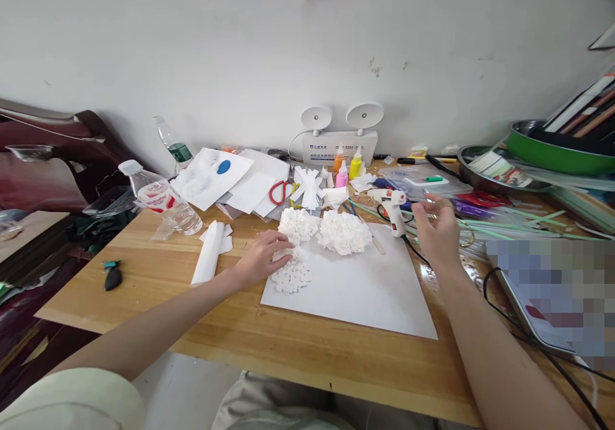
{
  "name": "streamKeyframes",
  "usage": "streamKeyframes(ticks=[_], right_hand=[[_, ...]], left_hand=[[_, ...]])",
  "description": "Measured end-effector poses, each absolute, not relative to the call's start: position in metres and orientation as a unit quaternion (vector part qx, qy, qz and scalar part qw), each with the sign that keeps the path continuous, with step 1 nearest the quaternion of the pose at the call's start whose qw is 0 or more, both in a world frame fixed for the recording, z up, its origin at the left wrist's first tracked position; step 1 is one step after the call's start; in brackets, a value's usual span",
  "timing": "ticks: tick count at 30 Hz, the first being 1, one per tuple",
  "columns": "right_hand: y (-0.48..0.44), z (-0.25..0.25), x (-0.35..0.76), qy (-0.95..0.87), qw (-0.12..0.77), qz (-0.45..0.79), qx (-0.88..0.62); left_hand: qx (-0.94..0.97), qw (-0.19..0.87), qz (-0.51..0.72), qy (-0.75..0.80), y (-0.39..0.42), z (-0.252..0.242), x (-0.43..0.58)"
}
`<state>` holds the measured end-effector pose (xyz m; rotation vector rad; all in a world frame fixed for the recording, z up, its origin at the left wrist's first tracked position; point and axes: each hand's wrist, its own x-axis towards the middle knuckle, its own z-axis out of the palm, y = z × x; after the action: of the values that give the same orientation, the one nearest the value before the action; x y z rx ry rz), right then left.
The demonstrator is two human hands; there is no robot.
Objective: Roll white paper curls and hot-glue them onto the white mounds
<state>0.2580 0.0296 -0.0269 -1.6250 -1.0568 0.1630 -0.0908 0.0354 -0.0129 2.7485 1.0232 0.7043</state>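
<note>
Leftmost of the containers, a pink-labelled water bottle (163,199) leans to one side, capped and part-filled with clear liquid; behind it tilts a green-labelled bottle (179,151), its level hard to read. Next comes the left hand (263,257), fingers loosely bent and closed on nothing, over the edge of a loose white crumb pile (291,276); whether it touches, I cannot tell. Stuff this crumbly probably wants light fingertips and a gathering motion, kept over the white sheet (369,289) beneath. Beyond it sit a smaller fluffy clump (298,225) and a larger fluffy clump (344,232), best left unpressed. At the back stand orange (339,161), pink (341,176) and yellow (355,166) squeeze bottles, each showing its colour. A white glue gun (394,212) has its nozzle leftward, so fingers should stay behind that end. Just beside it the right hand (439,231) is curled; I cannot tell whether it grips anything. Farther right, a steel bowl (467,161) holds a printed packet (502,166), and a green pan (552,150) holds something dark.
</note>
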Motion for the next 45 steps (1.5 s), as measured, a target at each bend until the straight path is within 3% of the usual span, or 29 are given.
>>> streamKeyframes(ticks=[17, 45], right_hand=[[0.029, -0.024, 0.256, -0.459, 0.563, 0.070, -0.684], [0.027, -0.023, 0.254, -0.462, 0.564, 0.067, -0.681]], left_hand=[[0.921, 0.074, 0.238, 0.298, 0.037, -0.015, -0.078], [0.884, 0.082, 0.257, 0.381, 0.027, -0.023, -0.075]])
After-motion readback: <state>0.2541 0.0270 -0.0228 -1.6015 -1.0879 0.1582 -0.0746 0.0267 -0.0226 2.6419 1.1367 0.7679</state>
